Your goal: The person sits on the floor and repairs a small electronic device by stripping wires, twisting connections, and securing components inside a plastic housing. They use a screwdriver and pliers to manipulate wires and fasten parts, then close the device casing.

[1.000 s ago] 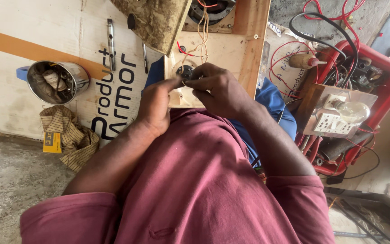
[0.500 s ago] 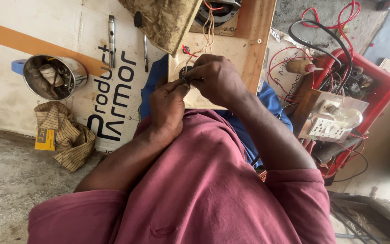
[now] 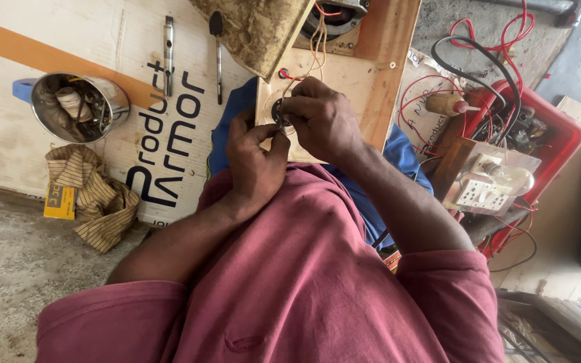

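Observation:
My right hand (image 3: 321, 117) is closed around a small black round part (image 3: 278, 111) that sits on a pale wooden board (image 3: 378, 81). My left hand (image 3: 253, 161) pinches a thin dark piece (image 3: 281, 133) between thumb and forefinger, just below that part; I cannot tell whether it is a wire end or a tool tip. Thin orange and red wires (image 3: 315, 44) run from the part up to a round motor housing (image 3: 336, 12) at the top edge. Both hands touch at the part. My maroon shirt fills the lower view.
A steel cup (image 3: 79, 107) holding odds and ends, a screwdriver (image 3: 217, 54) and a metal tool (image 3: 167, 47) lie on white sheet at left. A striped cloth (image 3: 95, 198) lies below. At right stand a red crate (image 3: 559, 138) of wires and a socket board with bulb (image 3: 489, 185).
My left hand has moved up closer to the black part and now pinches just below it. My right hand stays on the part. The view has shifted slightly.

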